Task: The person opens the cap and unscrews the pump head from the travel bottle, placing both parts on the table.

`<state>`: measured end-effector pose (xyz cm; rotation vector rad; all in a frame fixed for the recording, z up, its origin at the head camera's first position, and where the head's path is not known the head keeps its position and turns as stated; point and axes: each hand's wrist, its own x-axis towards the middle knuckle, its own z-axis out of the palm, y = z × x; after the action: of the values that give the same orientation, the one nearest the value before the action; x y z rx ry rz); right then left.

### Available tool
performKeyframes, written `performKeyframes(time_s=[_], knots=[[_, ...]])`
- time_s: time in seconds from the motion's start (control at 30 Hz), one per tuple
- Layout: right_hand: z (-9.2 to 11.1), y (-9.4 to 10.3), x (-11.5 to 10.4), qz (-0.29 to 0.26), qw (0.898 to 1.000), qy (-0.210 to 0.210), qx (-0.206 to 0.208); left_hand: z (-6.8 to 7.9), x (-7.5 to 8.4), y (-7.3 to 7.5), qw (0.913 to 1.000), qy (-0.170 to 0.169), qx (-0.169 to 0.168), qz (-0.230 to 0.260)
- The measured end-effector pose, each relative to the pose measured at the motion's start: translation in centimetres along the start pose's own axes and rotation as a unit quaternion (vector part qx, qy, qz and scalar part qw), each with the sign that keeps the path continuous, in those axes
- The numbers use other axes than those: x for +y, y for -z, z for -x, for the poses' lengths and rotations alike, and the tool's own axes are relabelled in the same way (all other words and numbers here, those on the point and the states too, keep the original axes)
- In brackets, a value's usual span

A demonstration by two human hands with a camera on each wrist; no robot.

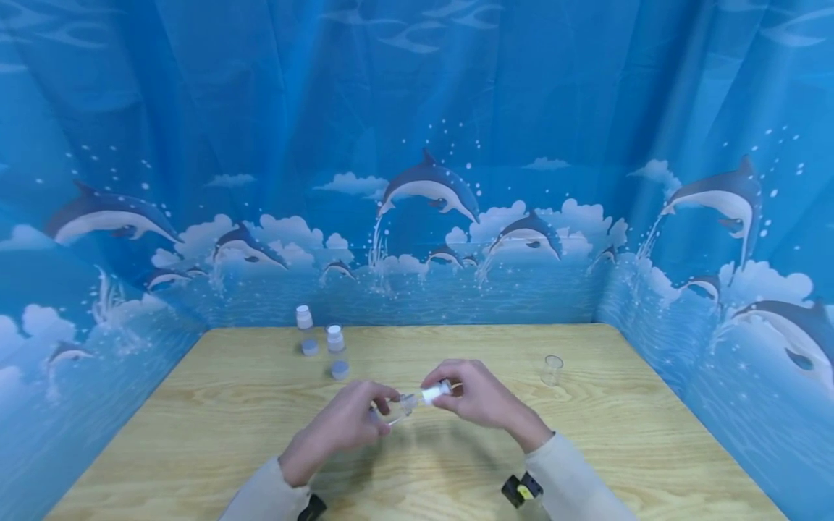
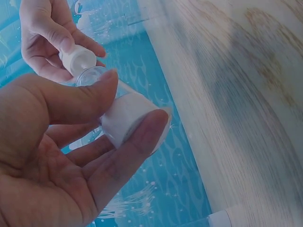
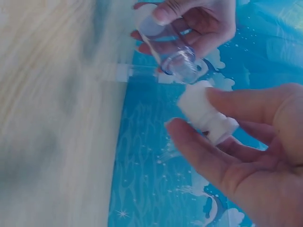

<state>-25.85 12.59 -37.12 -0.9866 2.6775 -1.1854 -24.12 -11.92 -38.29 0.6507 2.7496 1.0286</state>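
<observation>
My left hand [image 1: 355,412] grips a small clear bottle [image 3: 165,45] round its white base, between thumb and fingers. The bottle is tilted, its clear neck pointing toward my right hand [image 1: 478,394]. Between the thumb and fingers of that hand is a white pump top [image 3: 199,106], its open underside facing the bottle's neck in the left wrist view. A thin tube seems to run from it into the bottle mouth, though blur leaves this unsure. The pump top and the neck are very close together; whether they touch I cannot tell.
Two similar bottles with white tops, one farther back [image 1: 304,329] and one nearer [image 1: 335,351], stand upright at the back left of the wooden table [image 1: 619,449]. A clear cup-like cover [image 1: 552,370] stands at the right. Blue dolphin-print curtains [image 1: 417,289] enclose the back and sides.
</observation>
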Motion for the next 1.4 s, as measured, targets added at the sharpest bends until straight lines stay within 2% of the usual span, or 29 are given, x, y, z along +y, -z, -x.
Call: performKeyframes(time_s=[0.2,0.57,0.83,1.07,1.2,1.4], knots=[[0.6,1.6,-0.2,0.049,0.997,-0.042,-0.031,-0.1,0.1,0.0,0.9999,0.005,0.001,-0.012],[1.5,3.2,0.6,0.072,0.990,-0.098,-0.077,-0.2,0.1,0.0,0.9999,0.007,-0.008,-0.001],[2.2,3.7,1.6,0.075,0.987,-0.122,-0.069,-0.2,0.1,0.0,0.9998,0.013,-0.013,-0.009],[2.8,4.1,2.1,0.093,0.983,-0.155,-0.041,-0.1,0.0,0.0,0.9998,0.012,-0.011,-0.008],[3.1,4.5,2.4,0.105,0.982,-0.154,-0.031,-0.1,0.0,0.0,0.9998,0.011,-0.014,-0.010],[3.6,5.5,3.0,0.131,0.981,-0.133,-0.042,-0.1,0.0,0.0,0.9997,0.010,-0.014,-0.014]])
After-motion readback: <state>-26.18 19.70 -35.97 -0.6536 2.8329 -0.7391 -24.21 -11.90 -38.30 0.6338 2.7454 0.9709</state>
